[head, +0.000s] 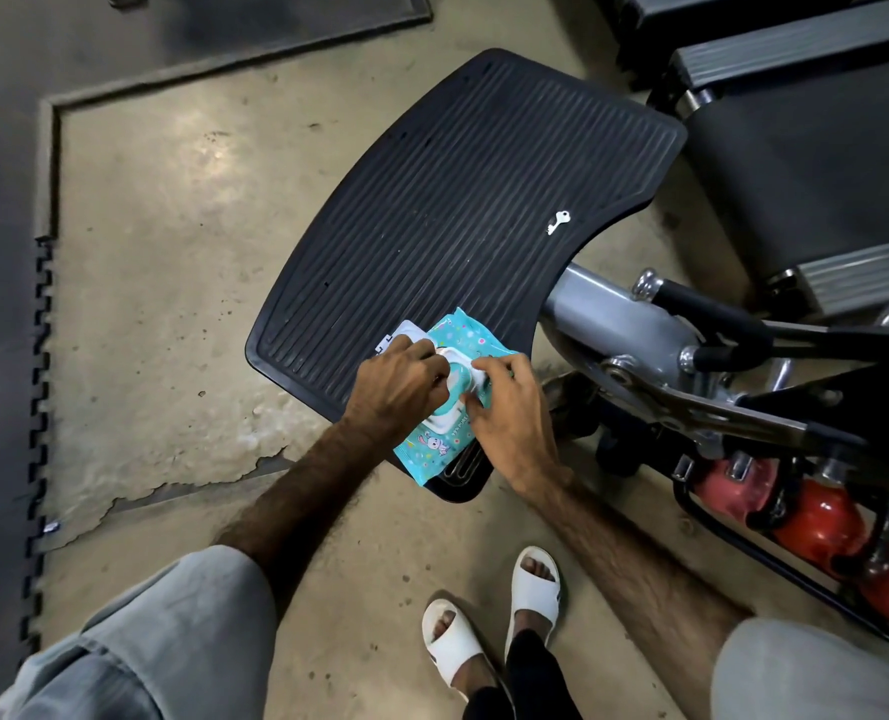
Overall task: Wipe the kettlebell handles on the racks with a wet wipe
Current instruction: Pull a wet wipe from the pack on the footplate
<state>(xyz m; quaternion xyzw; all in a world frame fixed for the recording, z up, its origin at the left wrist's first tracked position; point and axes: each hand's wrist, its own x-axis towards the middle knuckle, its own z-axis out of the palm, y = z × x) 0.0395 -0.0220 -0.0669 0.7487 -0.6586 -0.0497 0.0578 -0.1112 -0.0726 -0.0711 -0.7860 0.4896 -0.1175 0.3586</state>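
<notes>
I am watching both hands working at a turquoise wet wipe pack [455, 407] lying on a ribbed black platform [463, 200]. Left hand [400, 389] fingers and right hand [510, 413] fingers are pinching its white wipe; red kettlebells [816, 517] are sitting racked to their right.

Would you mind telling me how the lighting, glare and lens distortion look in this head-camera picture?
Head view: wide-angle bending curves the black ribbed rubber platform and floor seams; a soft glare patch sits on the tan concrete floor; corners darken; the red kettlebells show small highlights; both hands on the turquoise wet-wipe pack are sharp.
</notes>
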